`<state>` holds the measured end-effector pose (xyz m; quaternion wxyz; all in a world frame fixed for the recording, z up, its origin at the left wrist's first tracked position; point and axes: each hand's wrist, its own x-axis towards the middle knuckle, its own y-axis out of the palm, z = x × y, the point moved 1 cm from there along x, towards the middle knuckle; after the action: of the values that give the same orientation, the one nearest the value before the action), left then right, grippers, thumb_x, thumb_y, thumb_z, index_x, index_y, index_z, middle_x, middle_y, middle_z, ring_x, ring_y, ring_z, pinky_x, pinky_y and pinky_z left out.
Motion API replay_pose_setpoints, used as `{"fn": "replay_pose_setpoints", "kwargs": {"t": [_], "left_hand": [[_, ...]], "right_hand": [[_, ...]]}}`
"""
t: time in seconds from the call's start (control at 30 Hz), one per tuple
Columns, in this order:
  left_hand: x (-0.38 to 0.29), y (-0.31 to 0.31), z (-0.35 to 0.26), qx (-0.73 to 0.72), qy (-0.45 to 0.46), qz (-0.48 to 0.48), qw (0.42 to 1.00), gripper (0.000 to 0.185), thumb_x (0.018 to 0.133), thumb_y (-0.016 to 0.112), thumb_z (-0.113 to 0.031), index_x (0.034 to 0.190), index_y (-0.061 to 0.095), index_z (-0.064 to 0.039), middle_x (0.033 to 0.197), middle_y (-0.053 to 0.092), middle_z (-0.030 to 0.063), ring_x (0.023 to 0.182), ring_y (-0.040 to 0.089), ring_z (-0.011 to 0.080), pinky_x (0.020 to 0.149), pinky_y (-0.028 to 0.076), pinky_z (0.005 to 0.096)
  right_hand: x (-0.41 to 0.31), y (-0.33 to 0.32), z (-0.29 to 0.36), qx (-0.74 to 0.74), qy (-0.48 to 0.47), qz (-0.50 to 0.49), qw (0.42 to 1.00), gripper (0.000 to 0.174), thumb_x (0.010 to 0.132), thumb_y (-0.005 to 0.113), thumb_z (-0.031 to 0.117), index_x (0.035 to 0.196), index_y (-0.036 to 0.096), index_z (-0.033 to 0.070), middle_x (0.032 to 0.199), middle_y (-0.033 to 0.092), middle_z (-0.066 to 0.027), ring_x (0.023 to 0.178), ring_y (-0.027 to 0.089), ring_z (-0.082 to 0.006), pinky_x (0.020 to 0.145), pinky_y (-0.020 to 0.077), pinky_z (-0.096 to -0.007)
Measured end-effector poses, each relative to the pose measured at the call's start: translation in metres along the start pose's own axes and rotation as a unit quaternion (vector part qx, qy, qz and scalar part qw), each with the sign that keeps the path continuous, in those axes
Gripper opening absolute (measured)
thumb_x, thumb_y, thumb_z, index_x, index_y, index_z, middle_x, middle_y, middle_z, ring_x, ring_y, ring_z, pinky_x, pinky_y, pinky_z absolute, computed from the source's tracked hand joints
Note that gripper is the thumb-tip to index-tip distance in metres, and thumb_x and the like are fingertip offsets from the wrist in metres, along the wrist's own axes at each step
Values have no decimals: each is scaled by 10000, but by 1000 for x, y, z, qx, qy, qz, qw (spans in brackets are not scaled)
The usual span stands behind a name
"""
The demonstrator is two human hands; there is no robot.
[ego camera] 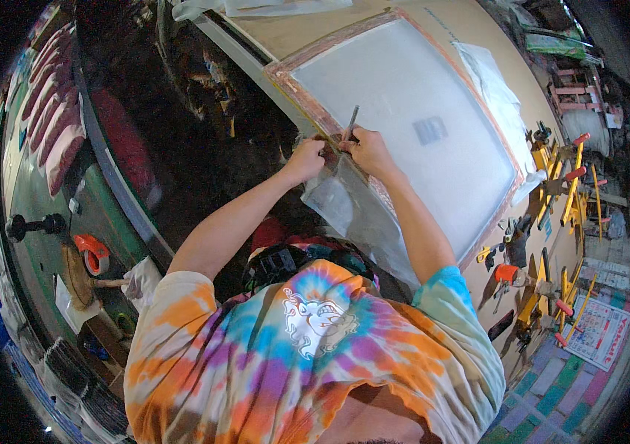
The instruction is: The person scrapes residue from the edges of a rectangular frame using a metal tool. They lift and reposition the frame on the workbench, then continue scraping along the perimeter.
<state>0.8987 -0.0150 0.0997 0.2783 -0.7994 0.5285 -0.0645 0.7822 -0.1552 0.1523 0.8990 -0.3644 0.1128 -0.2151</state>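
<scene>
A wooden frame (306, 100) stretched with pale translucent mesh (381, 72) lies before me, a dark square mark showing near the mesh's middle. My right hand (371, 152) grips a slim, pen-like metal tool (354, 117), tilted upward at the frame's near left side. Close beside it, my left hand (305, 162) pinches at the loose edge of the sheet; what exactly lies between its fingers is hard to make out. Loose translucent sheet (334, 200) hangs from this side of the frame, below both hands.
Yellow bar clamps (570, 194) with red handles stand along the right of the brown tabletop (476, 22). An orange-topped container (508, 275) sits near them. Leftward, a green surface (32, 272) holds a black dumbbell (36, 226), an orange tape dispenser (92, 254) and pink cloth bundles (65, 150).
</scene>
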Motion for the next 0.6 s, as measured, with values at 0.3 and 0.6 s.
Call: {"fn": "replay_pose_setpoints", "kwargs": {"t": [0.3,0.6], "left_hand": [[0,-6,11,24,134,-17,990,126,752,631,-81,822,628,23,1002,592,180,948,592,328,814,476,384],[-18,0,28,36,68,59,995,94,757,689,-96,808,657,-25,1034,606,129,973,599,274,864,492,378]], "right_hand": [[-20,-3,0,-57,-48,-6,997,61,810,594,11,846,639,-10,837,658,-223,764,653,-369,673,497,-419],[-90,-17,-41,133,49,-98,985,137,832,717,123,871,633,23,706,636,-94,683,610,-141,615,470,-309]]}}
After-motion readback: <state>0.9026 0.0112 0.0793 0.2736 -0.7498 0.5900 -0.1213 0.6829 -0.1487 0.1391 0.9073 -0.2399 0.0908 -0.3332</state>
